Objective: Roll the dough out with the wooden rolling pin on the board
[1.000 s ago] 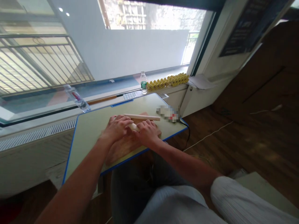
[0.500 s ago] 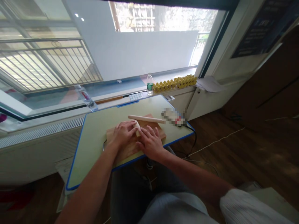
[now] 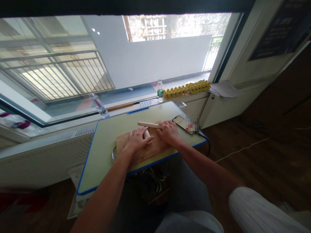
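Your right hand (image 3: 169, 131), just right of the frame's centre, is closed over the right end of the pin (image 3: 148, 124), whose bare left end points toward the left of the frame. Your left hand (image 3: 139, 139), slightly left of centre, lies over the white dough (image 3: 146, 134) with its thumb spread away from the bent fingers; you can see part of the dough between them, but whether the hand grips it or only rests on it, you cannot tell. The dough sits on the wooden board (image 3: 153, 152) in the middle of the frame, just below the pin. The board lies on the blue-edged tabletop (image 3: 104, 145). Right of your right hand is a phone (image 3: 181, 122), partly blurred out. Above the tabletop, a clear bottle (image 3: 160, 94) stands beside yellow egg trays (image 3: 187, 89).
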A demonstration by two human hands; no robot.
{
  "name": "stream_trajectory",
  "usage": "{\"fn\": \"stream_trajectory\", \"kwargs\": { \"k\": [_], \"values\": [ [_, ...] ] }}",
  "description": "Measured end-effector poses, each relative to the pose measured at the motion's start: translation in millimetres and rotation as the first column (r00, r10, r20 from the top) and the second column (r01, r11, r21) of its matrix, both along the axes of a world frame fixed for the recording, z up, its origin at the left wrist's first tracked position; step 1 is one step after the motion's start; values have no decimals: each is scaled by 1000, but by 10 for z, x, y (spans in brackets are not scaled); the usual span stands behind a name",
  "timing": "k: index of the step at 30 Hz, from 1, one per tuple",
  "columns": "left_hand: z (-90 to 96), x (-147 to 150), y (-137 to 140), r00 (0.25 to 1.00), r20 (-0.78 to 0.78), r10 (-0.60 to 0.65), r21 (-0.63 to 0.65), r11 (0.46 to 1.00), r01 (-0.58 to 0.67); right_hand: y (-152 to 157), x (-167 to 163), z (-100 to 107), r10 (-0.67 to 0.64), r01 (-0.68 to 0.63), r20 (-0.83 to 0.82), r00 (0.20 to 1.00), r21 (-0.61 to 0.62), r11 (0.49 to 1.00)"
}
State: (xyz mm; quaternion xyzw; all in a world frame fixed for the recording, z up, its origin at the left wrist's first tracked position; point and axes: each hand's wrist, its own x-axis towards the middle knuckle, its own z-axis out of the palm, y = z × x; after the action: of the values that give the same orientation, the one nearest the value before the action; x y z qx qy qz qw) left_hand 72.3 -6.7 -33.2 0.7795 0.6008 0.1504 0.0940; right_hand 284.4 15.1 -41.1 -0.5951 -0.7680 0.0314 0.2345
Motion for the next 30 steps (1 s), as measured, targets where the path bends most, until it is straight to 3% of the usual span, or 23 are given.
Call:
{"fn": "stream_trajectory", "kwargs": {
  "k": [6,12,20,26,30],
  "values": [
    [-90,-73,-165,998,12,-56,-14,998,56,15,18,-43,-25,25,50,998,-4,1000],
    [-167,-82,-241,1000,-3,-25,-10,1000,25,-105,123,1,-59,59,-32,998,3,998],
    [-180,-39,-428,998,63,-25,-62,998,29,-372,314,43,67,-64,-78,995,31,997],
    [-179,-61,-536,989,136,58,-32,998,-54,-474,401,137,79,-79,-60,995,6,997],
    [-11,-228,-572,943,268,198,110,966,-234,-500,344,252,122,-122,-19,992,-14,992]
  ]
}}
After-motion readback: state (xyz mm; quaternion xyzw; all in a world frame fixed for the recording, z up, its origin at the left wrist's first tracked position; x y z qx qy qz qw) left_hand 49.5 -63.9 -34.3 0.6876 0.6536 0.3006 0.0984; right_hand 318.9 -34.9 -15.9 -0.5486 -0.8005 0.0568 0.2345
